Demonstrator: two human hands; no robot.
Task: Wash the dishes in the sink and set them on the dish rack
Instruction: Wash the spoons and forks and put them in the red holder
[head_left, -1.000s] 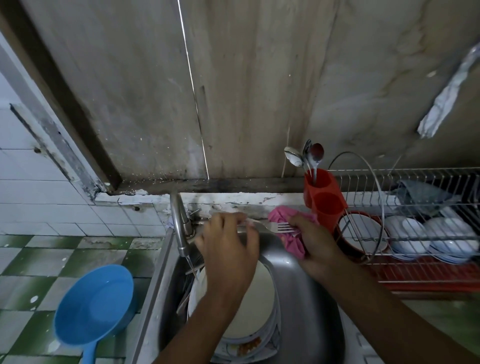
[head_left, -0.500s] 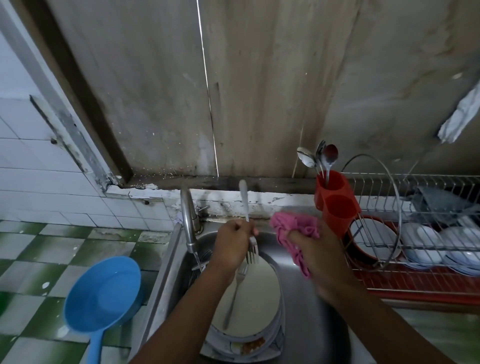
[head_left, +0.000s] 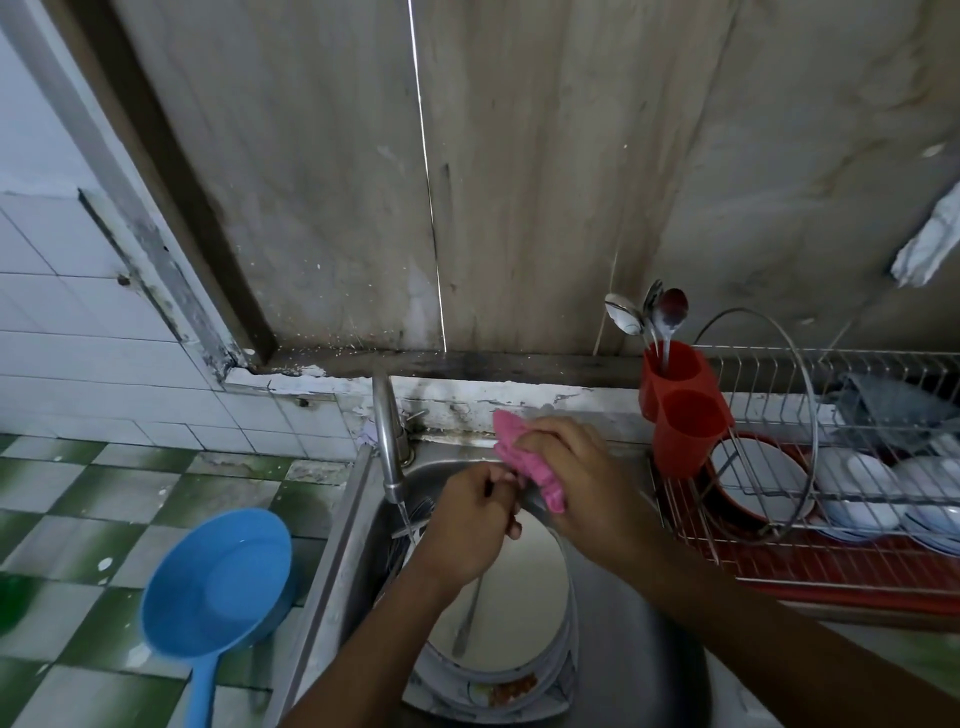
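Our right hand (head_left: 576, 483) bunches the pink cloth (head_left: 519, 457) against our left hand (head_left: 467, 530). Those fingers curl; round what, we cannot tell.

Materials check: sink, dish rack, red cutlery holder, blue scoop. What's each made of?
Sink: likely stainless steel, dull grey with soft reflections.
Dish rack: thin shiny metal wire, chromed or stainless, can't tell.
Red cutlery holder: looks like moulded plastic, opaque, uniform colour.
Blue scoop: plastic too, smooth with slight sheen, handle moulded in one piece.
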